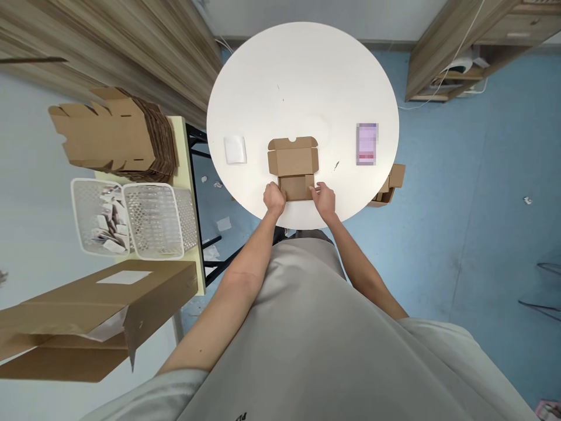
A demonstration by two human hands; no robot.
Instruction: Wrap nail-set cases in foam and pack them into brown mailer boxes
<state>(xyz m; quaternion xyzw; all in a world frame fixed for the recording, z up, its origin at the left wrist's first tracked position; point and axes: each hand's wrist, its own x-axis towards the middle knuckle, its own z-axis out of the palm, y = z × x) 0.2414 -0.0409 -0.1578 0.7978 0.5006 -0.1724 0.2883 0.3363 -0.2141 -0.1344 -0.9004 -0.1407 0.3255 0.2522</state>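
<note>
A small brown cardboard box [294,161] lies on the round white table close to my body. Its lid is raised and folded back away from me, with the side tabs spread out, and the shallow inside faces up. My left hand [274,199] is closed at the box's left wall, its fingers curled and partly hidden. At the right wall, my right hand [324,202] grips the edge beside a small inner flap, thumb against the cardboard and fingers bent.
On the white table [302,70] sit a white square packet [235,150] and a purple blurred item [367,144]. A side table at left carries stacked flat cardboard boxes [114,134], two white plastic baskets [153,219] and a large open carton [162,286]. Another carton [381,199] stands below right.
</note>
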